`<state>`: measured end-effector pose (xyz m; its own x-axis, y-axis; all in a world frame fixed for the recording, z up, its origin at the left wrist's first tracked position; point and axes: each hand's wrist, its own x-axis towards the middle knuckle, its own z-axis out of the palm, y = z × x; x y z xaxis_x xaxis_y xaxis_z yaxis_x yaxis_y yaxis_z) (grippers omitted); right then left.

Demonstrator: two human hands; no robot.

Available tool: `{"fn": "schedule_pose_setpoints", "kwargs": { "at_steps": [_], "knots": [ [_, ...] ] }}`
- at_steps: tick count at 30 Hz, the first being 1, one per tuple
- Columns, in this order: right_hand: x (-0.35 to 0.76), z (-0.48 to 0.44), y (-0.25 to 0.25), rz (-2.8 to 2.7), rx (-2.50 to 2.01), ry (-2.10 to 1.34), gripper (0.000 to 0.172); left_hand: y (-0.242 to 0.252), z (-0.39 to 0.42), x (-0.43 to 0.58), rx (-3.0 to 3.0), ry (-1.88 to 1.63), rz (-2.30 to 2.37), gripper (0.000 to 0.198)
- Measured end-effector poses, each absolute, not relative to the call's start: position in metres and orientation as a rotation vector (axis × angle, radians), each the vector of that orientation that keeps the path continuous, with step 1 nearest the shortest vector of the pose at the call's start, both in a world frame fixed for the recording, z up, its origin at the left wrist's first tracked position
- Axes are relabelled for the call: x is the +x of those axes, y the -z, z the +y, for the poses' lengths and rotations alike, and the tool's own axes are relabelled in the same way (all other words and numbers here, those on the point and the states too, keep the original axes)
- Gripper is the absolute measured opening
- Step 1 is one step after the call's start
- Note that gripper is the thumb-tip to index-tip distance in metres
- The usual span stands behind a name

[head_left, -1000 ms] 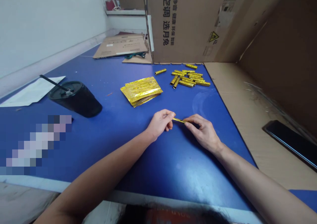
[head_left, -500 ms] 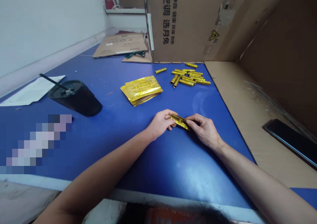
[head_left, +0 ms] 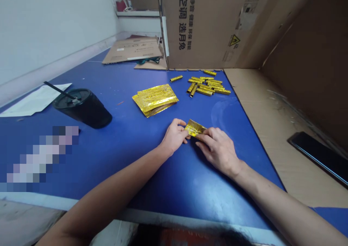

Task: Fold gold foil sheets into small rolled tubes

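Between my two hands is a sheet of gold foil paper [head_left: 195,128], partly folded, with one flap standing up. My left hand [head_left: 175,135] pinches its left end between thumb and fingers. At the right end my right hand [head_left: 219,146] grips the lower edge, its fingers covering that corner. Beyond my left hand lies a stack of flat gold foil sheets [head_left: 156,98], slightly fanned. Farther back to the right is a loose pile of folded gold foil strips [head_left: 205,86], and one more folded strip [head_left: 176,78] lies apart from them.
A black tumbler with a straw [head_left: 84,108] stands at the left beside a white paper [head_left: 35,99]. Tall cardboard [head_left: 206,28] walls off the back and right. A black phone [head_left: 320,157] rests on cardboard at the right. Flattened cardboard [head_left: 133,50] lies at the back left.
The foil sheet in my hands has opened wider, with its far flap now raised. My right hand has shifted left along it and turned more palm-down. My left hand stays nearly in place.
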<state>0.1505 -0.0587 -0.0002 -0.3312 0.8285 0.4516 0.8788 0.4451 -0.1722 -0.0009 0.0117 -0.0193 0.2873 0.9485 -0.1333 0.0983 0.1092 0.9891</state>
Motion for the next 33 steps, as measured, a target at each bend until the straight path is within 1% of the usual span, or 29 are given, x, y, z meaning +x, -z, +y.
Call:
{"fn": "schedule_pose_setpoints", "kwargs": {
  "at_steps": [4,8,12,19,33],
  "knots": [
    [0.151,-0.054,0.005,-2.254,-1.522,0.191,0.021,0.016,0.012,-0.002,1.351,-0.789,1.117,0.014],
    [0.154,-0.05,0.009,-2.291,-1.563,0.181,0.024,0.009,0.016,-0.01,1.524,-0.622,1.073,0.005],
    [0.155,-0.048,0.012,-2.302,-1.581,0.146,0.024,0.002,0.021,-0.021,1.77,-0.495,1.052,0.014],
    [0.156,-0.045,0.015,-2.293,-1.577,0.072,0.021,0.0,0.021,-0.022,2.078,-0.433,1.128,0.003],
    [0.165,-0.04,0.019,-2.104,-1.653,-0.085,0.013,0.004,0.02,-0.021,2.347,-0.338,1.321,0.012]
  ]
}}
